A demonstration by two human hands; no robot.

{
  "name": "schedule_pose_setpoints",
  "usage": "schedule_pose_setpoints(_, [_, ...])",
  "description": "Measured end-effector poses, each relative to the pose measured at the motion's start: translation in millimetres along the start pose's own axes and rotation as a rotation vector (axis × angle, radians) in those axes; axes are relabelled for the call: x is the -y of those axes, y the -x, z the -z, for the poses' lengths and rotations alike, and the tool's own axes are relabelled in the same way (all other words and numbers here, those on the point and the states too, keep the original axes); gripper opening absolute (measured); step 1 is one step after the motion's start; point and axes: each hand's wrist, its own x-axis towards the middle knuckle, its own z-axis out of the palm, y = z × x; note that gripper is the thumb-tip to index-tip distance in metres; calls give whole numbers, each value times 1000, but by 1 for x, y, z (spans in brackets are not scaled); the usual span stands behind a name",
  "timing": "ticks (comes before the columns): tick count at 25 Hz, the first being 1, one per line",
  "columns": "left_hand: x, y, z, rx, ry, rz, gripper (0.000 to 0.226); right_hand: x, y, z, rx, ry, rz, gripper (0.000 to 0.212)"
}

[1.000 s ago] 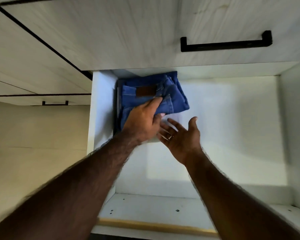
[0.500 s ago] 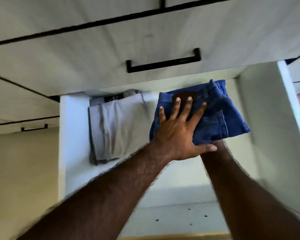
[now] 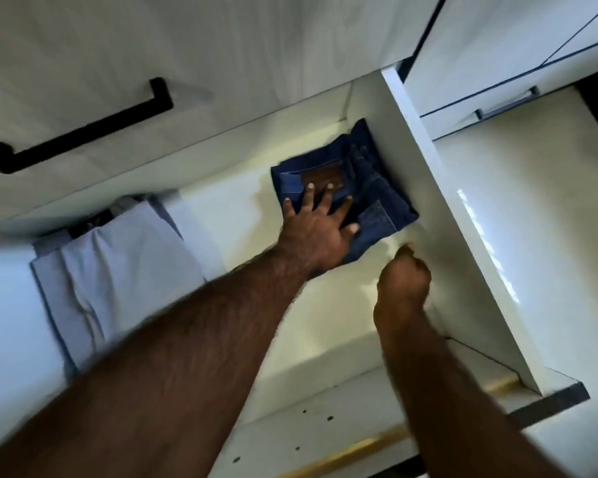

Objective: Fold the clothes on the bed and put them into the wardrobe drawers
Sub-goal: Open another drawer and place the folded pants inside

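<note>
White drawer (image 3: 325,305) stands pulled out beneath a drawer front with a black handle (image 3: 80,129). Folded blue jeans (image 3: 377,201) lie in its far right corner, against the right wall. Left hand (image 3: 320,232), arm extended, presses flat on the jeans with fingers spread. Right hand (image 3: 403,281) hovers just nearer than the jeans, fingers curled, holding nothing. Folded grey trousers (image 3: 118,270) lie at the drawer's left side.

Folded jeans (image 3: 373,198) dark blue, brown patch; folded trousers (image 3: 118,270) pale grey; drawer (image 3: 425,188) white; handle (image 3: 83,129) black.
</note>
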Motion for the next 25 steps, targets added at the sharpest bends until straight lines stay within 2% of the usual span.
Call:
schedule_pose_setpoints(1, [2, -6, -5, 11, -74, -13, 68, -5, 3, 3, -166, 111, 324, 29])
schedule_pose_setpoints(2, [3, -12, -10, 7, -147, -28, 70, -6, 10, 5, -172, 149, 548, 30])
schedule_pose_setpoints(4, [14, -15, -17, -49, -244, -34, 76, 2, 2, -1, 3, 458, 861, 52])
schedule_pose_setpoints(5, [19, -15, -19, -79, -267, -30, 77, 4, -7, -6, 85, 689, 872, 63])
schedule_pose_setpoints(7, [29, -19, -20, -131, -253, -40, 77, 5, -29, -15, 153, 962, 805, 71])
schedule_pose_setpoints(12, [62, -1, -24, -377, -104, -52, 86, 7, -62, -31, 35, 1248, 797, 74])
schedule_pose_setpoints(17, [132, 70, -54, -398, -173, 14, 88, 47, -68, -58, 138, 1313, 642, 72])
schedule_pose_setpoints(19, [172, 104, -56, -420, -151, 128, 94, 70, -39, -78, 153, 1217, 755, 68])
schedule_pose_setpoints(21, [192, 118, -59, -359, -147, 232, 107, 69, -12, -85, 46, 1130, 868, 65])
schedule_pose_setpoints(23, [220, 156, -73, -282, -110, 368, 119, 22, 50, -103, 24, 1176, 1015, 63])
schedule_pose_setpoints(25, [226, 169, -86, -256, -103, 395, 121, -22, 85, -109, 66, 1228, 1073, 61])
